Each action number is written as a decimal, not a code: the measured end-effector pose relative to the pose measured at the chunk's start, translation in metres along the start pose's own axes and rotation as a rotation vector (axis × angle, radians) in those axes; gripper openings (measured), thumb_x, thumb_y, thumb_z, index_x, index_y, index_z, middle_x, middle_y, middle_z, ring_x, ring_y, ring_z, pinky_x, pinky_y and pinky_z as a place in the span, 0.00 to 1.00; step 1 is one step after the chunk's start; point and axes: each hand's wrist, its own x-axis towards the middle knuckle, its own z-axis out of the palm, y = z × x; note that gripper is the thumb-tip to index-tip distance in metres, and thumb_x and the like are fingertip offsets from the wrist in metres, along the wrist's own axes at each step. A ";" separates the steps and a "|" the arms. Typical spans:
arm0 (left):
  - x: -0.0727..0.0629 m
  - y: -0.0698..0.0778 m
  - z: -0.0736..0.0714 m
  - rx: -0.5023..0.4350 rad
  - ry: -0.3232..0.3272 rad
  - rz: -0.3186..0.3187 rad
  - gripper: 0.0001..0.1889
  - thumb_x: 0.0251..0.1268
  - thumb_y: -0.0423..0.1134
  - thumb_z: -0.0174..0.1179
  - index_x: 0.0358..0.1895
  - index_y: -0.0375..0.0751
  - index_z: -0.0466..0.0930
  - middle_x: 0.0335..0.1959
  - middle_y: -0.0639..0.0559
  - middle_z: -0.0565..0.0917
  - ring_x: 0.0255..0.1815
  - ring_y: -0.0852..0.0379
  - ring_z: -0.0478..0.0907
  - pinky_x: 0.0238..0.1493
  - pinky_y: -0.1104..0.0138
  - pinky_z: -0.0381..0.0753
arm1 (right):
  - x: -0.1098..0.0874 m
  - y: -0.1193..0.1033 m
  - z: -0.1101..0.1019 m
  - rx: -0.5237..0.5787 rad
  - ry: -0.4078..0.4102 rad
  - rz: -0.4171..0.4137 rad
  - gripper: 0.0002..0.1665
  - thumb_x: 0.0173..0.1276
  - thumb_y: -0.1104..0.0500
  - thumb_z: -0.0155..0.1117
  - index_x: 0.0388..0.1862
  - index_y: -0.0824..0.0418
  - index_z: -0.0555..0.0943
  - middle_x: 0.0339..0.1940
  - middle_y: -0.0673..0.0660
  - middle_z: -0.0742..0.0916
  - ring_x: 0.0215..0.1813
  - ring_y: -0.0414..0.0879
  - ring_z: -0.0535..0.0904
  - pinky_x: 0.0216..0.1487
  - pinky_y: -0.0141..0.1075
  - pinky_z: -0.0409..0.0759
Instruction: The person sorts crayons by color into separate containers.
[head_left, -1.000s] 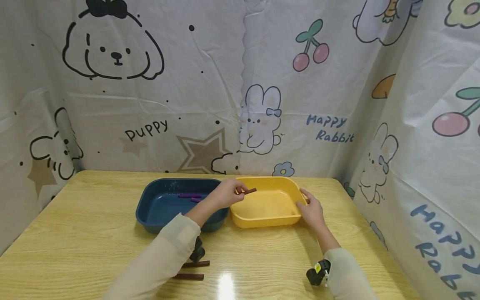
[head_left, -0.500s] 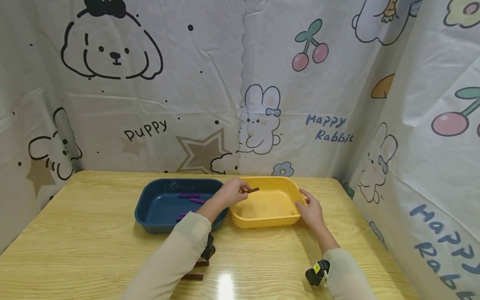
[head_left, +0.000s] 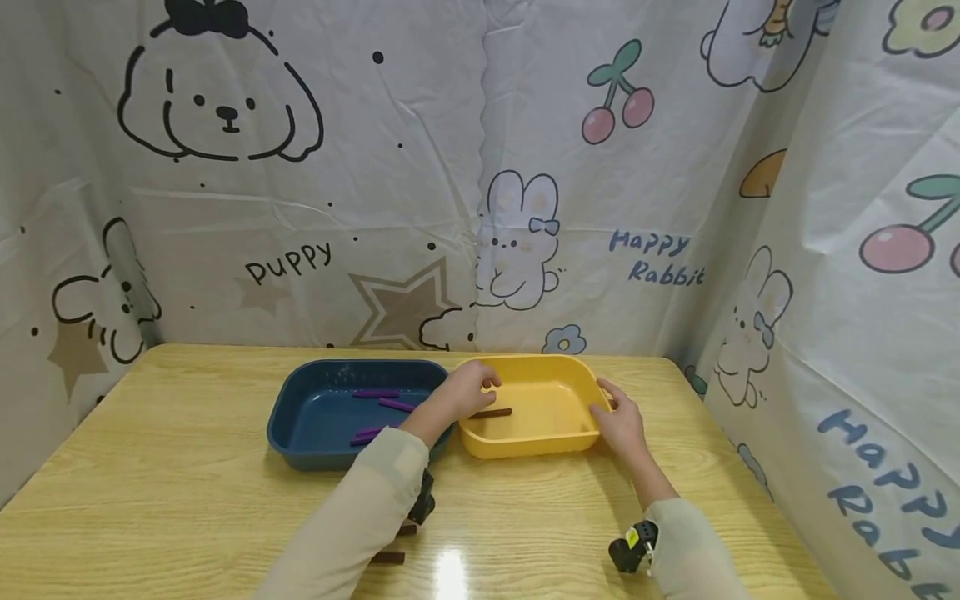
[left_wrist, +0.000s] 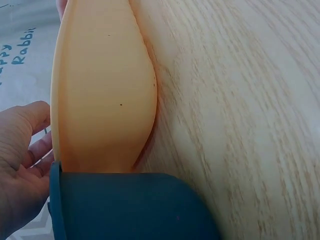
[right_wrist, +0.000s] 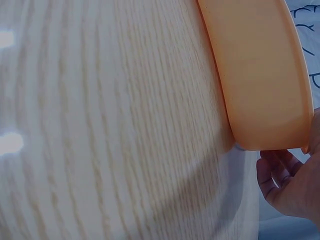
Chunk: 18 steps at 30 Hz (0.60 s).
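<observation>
My left hand [head_left: 463,392] hovers over the left end of the yellow tray [head_left: 532,447], thumb and fingers parted around nothing. Below it, inside that tray, lies a dark brown stick [head_left: 492,413]. At the tray's other end, my right hand [head_left: 621,421] grips the right rim, with the thumb at the inner side. In the right wrist view its fingers [right_wrist: 280,167] curl beneath the tray's end. The left wrist view shows the left hand [left_wrist: 22,165] beyond the tray wall. Several purple sticks [head_left: 377,393] rest in the dark blue tray [head_left: 315,459] on the left.
Brown sticks [head_left: 388,558] lie on the wooden table [head_left: 165,483] near its front, partly hidden by the left sleeve [head_left: 352,508]. The two trays stand side by side. A printed curtain [head_left: 405,192] hangs behind the table and along its sides.
The brown stick pinched in my left hand has been let go and now lies in the yellow tray. The left hand first shifted slightly right, and its fingers spread. The right hand stays put.
</observation>
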 end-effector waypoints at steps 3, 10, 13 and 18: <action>-0.002 0.002 -0.003 0.007 -0.008 -0.004 0.13 0.61 0.33 0.58 0.48 0.35 0.81 0.42 0.43 0.81 0.45 0.49 0.77 0.52 0.58 0.75 | 0.000 0.000 0.001 0.006 -0.003 0.005 0.31 0.67 0.62 0.54 0.70 0.58 0.64 0.53 0.70 0.77 0.45 0.52 0.77 0.36 0.31 0.79; -0.008 0.004 -0.010 -0.006 -0.038 -0.019 0.13 0.62 0.35 0.58 0.49 0.36 0.80 0.44 0.43 0.81 0.48 0.48 0.77 0.53 0.57 0.75 | -0.001 -0.001 0.002 0.005 0.004 -0.003 0.31 0.67 0.62 0.54 0.70 0.58 0.64 0.54 0.70 0.78 0.47 0.53 0.76 0.38 0.32 0.78; -0.011 0.003 -0.012 0.008 -0.040 -0.015 0.13 0.63 0.36 0.59 0.49 0.37 0.80 0.44 0.44 0.82 0.47 0.49 0.77 0.53 0.58 0.75 | -0.001 -0.001 0.002 0.010 0.003 -0.003 0.31 0.67 0.62 0.54 0.70 0.58 0.65 0.53 0.70 0.78 0.47 0.53 0.77 0.37 0.31 0.78; -0.016 0.003 -0.016 0.028 -0.035 0.010 0.12 0.62 0.36 0.60 0.47 0.39 0.81 0.43 0.44 0.82 0.46 0.49 0.78 0.51 0.58 0.76 | 0.000 -0.001 0.001 0.017 0.009 -0.002 0.31 0.67 0.62 0.55 0.69 0.58 0.65 0.52 0.71 0.78 0.44 0.52 0.78 0.35 0.30 0.78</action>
